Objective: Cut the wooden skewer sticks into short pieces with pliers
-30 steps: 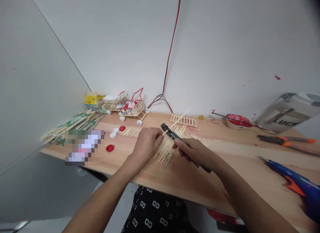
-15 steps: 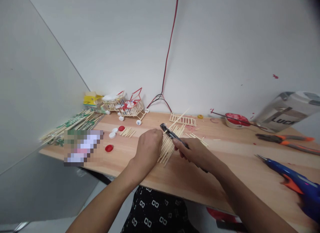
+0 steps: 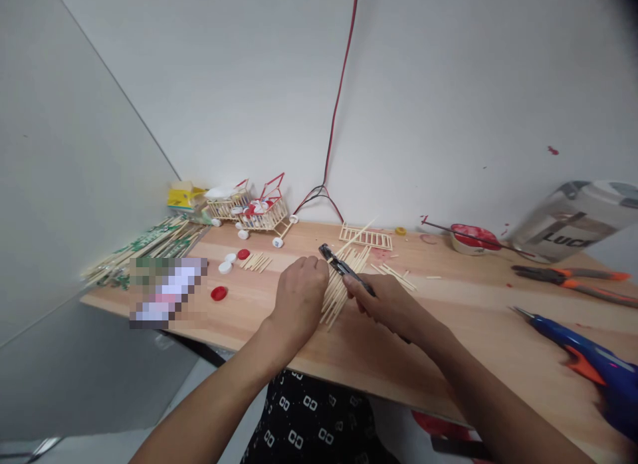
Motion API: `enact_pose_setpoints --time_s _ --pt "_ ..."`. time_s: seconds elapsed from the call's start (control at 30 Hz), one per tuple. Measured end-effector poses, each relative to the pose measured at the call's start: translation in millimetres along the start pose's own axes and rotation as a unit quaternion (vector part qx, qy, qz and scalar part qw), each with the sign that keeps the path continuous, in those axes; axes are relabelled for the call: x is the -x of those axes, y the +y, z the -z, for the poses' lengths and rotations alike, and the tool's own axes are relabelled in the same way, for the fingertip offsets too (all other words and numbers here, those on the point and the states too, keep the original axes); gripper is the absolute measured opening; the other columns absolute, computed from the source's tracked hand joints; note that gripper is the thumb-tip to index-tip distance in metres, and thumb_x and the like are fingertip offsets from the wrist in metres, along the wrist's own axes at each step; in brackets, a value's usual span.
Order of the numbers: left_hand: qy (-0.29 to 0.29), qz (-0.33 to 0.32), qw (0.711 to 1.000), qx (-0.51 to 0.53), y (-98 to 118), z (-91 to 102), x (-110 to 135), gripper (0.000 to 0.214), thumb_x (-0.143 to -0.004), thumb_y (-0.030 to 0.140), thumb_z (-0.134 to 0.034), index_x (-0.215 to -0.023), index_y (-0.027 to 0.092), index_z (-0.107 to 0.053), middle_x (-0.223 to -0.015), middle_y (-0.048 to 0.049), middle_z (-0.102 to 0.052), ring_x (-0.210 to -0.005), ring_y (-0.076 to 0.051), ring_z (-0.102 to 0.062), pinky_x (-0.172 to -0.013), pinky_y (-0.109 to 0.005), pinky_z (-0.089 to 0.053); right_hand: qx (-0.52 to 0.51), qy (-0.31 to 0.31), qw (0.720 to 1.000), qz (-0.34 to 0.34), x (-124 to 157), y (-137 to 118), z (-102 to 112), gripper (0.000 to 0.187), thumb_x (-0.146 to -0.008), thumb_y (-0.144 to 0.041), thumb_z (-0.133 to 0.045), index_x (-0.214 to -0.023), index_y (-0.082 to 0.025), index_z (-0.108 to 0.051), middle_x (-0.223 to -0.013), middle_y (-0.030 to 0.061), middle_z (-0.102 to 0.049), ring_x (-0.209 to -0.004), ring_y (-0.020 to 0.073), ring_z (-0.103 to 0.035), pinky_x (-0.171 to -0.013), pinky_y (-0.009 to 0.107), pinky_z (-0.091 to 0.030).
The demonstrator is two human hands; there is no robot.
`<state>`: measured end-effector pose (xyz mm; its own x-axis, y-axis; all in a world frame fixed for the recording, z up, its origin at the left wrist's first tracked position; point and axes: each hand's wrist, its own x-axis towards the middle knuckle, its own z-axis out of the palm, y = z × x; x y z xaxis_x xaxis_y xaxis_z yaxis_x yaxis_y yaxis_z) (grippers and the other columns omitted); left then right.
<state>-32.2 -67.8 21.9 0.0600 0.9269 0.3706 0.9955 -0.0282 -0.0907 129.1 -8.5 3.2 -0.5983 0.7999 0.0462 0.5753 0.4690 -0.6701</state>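
My right hand [image 3: 381,298] is wrapped round a dark pliers-like cutter [image 3: 343,263], its head pointing up and left. A thin bamboo stick [image 3: 355,236] slants down across the cutter's head to my left hand [image 3: 302,291]. That hand is closed, its fingertips turned away from view, and the stick's lower end disappears at them. Beneath both hands lies a loose spread of bamboo sticks [image 3: 335,303]. Just behind them a small ladder-like stick frame [image 3: 381,240] rests on the wooden table [image 3: 259,318].
Two stick-built carts [image 3: 266,215] with bottle-cap wheels stand at the back left. Bagged sticks [image 3: 144,248], loose caps [image 3: 218,293] and short sticks [image 3: 256,262] lie left. Orange-handled pliers [image 3: 563,276], a blue glue gun [image 3: 573,351], a red-stained tub [image 3: 473,240] and a large jar [image 3: 568,228] occupy the right.
The view has shifted very slightly. Both hands, the cutter and the stick keep almost the same position, with no clear change in grip.
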Motion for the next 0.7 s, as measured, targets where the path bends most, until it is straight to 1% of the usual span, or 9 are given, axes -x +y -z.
enact_pose_setpoints --time_s 0.17,0.37,0.47,0.57,0.7 --pt "-0.003 -0.003 1.0 -0.002 1 0.7 1 0.019 -0.082 0.004 -0.042 -0.081 0.013 -0.058 -0.077 -0.0092 -0.06 -0.077 -0.024 -0.059 -0.063 -0.032 -0.044 0.012 0.011 1.0 -0.003 0 -1 -2 0.058 -0.089 -0.062 -0.026 -0.071 -0.018 -0.058 -0.063 0.0047 -0.063 -0.054 0.0146 -0.053 -0.053 0.027 -0.036" --pt "-0.01 -0.003 1.0 -0.001 -2 -1.5 1 0.019 -0.081 0.003 -0.043 -0.082 0.014 -0.058 -0.078 -0.0095 -0.06 -0.078 -0.024 -0.058 -0.064 -0.033 -0.045 0.041 0.022 0.999 0.011 -3 -3 -5 0.058 -0.091 -0.059 -0.024 -0.065 -0.018 -0.056 -0.061 0.005 -0.063 -0.056 0.0154 -0.054 -0.058 0.028 -0.035" --pt "-0.011 -0.001 1.0 -0.004 -3 -4.1 1 0.018 -0.081 0.004 -0.043 -0.082 0.014 -0.058 -0.078 -0.0095 -0.06 -0.079 -0.025 -0.059 -0.064 -0.033 -0.045 0.063 0.03 0.997 0.014 -5 -2 -7 0.056 -0.091 -0.057 -0.026 -0.068 -0.018 -0.058 -0.066 0.0064 -0.065 -0.06 0.0169 -0.055 -0.059 0.028 -0.034" --pt "-0.02 0.008 1.0 0.0 -4 -8.1 4 0.019 -0.081 0.004 -0.043 -0.081 0.014 -0.058 -0.077 -0.0091 -0.06 -0.078 -0.025 -0.059 -0.063 -0.033 -0.045 0.069 0.017 0.997 0.007 -5 2 -12 0.057 -0.09 -0.059 -0.027 -0.07 -0.018 -0.06 -0.071 0.0087 -0.067 -0.064 0.0185 -0.057 -0.058 0.028 -0.033" --pt "-0.047 0.023 0.998 0.02 -5 -14.7 14 0.019 -0.081 0.004 -0.042 -0.081 0.014 -0.058 -0.076 -0.0087 -0.061 -0.077 -0.025 -0.06 -0.063 -0.033 -0.045 0.066 -0.007 0.998 -0.005 -3 6 -21 0.06 -0.089 -0.063 -0.028 -0.067 -0.017 -0.061 -0.068 0.0096 -0.067 -0.061 0.0185 -0.056 -0.056 0.028 -0.033"
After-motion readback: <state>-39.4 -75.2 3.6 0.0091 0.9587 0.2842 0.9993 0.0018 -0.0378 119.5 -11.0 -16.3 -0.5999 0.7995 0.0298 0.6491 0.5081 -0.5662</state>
